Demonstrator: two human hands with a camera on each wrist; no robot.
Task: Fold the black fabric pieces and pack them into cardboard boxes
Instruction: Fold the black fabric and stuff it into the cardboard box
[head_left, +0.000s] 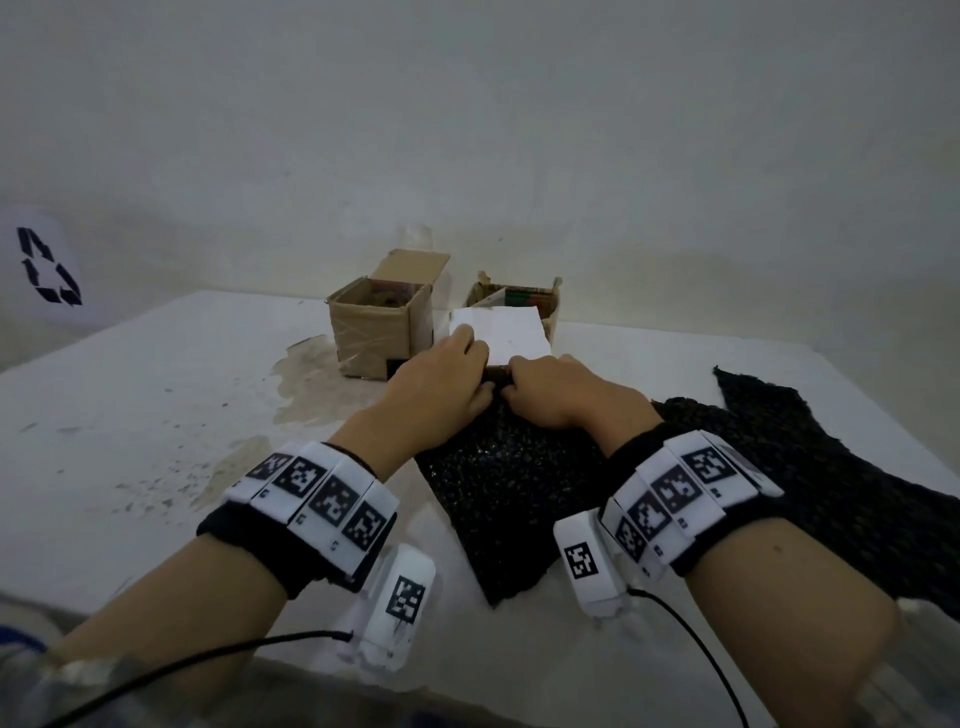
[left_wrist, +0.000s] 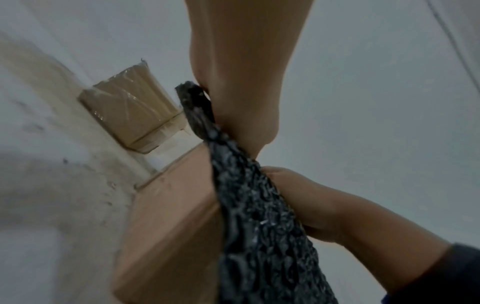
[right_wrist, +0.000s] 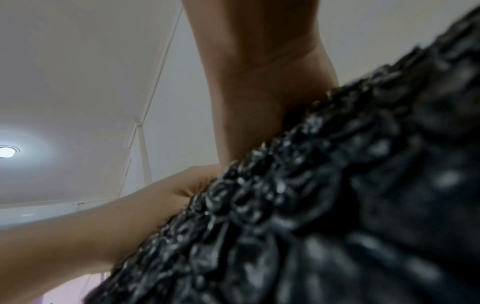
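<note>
**Mia:** White wall (head_left: 519, 130) behind, and a white tabletop (head_left: 130, 415) with some dirty marks on it. What's going on there?

**Sam:** Both hands are at the far edge of a black fabric piece (head_left: 509, 499) that lies flat in front of the person. The left hand (head_left: 441, 379) has its fingers curled round that edge, and the right hand (head_left: 556, 395) is pinching it too, right next to the left one.

**Mia:** So which step is this?

**Sam:** I think it's the folding step, just getting going. The piece isn't in a box yet.

**Mia:** Where are the boxes?

**Sam:** Three of them sit just past the hands. One taped cardboard box (head_left: 379, 322) is open on the left. A second cardboard box (head_left: 519, 301) is at the back on the right. A third box (head_left: 498, 335) with a pale flap is right by the fingers.

**Mia:** Any more fabric?

**Sam:** Yes, a second black piece (head_left: 831, 467) lies spread out on the right, with nobody touching it.

**Mia:** What comes next, do you think?

**Sam:** Probably lift that far edge and bring it back over the near edge. The fabric looks bumpy and thick, so the hands should keep the corners lined up and press the fold down flat.
</note>
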